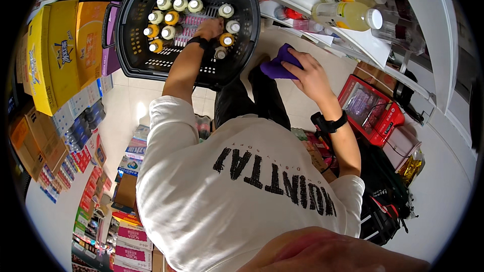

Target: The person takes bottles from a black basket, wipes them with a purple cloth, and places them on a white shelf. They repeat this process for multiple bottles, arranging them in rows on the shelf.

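Observation:
My left hand (210, 28) reaches down into a black plastic shopping basket (136, 68), among several small bottles. Its fingers are curled, and whatever they hold is hidden beneath the hand. White-capped bottles (180, 4) with pale contents and orange ones (172, 18) stand upright on the left side of the basket. Along its right side is another row, including an orange bottle (227, 39) close to my left hand. My right hand (308, 73) grips a purple cloth (277, 65) in the air, right of the basket.
Shelves on the right carry drink bottles, with a yellowish bottle (348, 16) lying on its side at the edge. Yellow cartons (55, 55) are stacked left of the basket. A red box (370, 111) stands at the right, and bags lie below it.

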Available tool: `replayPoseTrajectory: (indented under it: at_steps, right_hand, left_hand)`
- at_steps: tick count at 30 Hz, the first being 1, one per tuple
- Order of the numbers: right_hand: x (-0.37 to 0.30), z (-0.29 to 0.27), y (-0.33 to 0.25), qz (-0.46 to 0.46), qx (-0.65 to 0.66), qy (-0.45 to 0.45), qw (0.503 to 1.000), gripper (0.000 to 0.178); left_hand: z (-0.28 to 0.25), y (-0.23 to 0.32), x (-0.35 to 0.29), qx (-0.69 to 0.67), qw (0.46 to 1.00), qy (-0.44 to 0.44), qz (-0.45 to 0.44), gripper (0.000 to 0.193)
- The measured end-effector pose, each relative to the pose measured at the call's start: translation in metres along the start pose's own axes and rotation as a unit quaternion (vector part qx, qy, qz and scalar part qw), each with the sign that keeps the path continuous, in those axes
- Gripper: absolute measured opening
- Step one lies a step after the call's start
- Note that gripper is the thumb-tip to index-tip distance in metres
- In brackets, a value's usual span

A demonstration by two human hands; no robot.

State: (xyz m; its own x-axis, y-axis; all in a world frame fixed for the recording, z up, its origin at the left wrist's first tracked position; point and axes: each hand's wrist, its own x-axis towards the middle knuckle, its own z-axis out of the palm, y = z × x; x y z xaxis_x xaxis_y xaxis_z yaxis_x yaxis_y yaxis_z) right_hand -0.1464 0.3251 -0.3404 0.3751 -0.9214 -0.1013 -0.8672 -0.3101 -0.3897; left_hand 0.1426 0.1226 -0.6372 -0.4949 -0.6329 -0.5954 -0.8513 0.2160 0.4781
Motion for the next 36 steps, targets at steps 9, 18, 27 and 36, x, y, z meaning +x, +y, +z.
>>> replayPoseTrajectory:
  at_steps: [9, 18, 27, 36]
  right_hand:
    - [0.038, -0.018, 0.007, -0.157, 0.004, 0.118, 0.98, 0.057]
    - [0.065, -0.121, -0.039, -0.307, 0.249, 0.296, 0.869, 0.06]
    - [0.047, -0.216, -0.102, -0.395, 0.49, 0.363, 0.687, 0.058]
    - [-0.015, -0.287, -0.062, -0.355, 0.229, 0.55, 0.721, 0.086]
  left_hand:
    - [-0.102, 0.013, -0.108, 0.056, 0.99, 0.105, 0.079, 0.023]
    - [-0.281, 0.211, -0.38, 0.163, 0.886, 0.399, 0.17, 0.021]
    - [-0.338, 0.371, -0.434, 0.065, 0.811, 0.496, 0.304, 0.015]
    - [-0.313, 0.502, -0.402, 0.034, 0.744, 0.489, 0.455, 0.013]
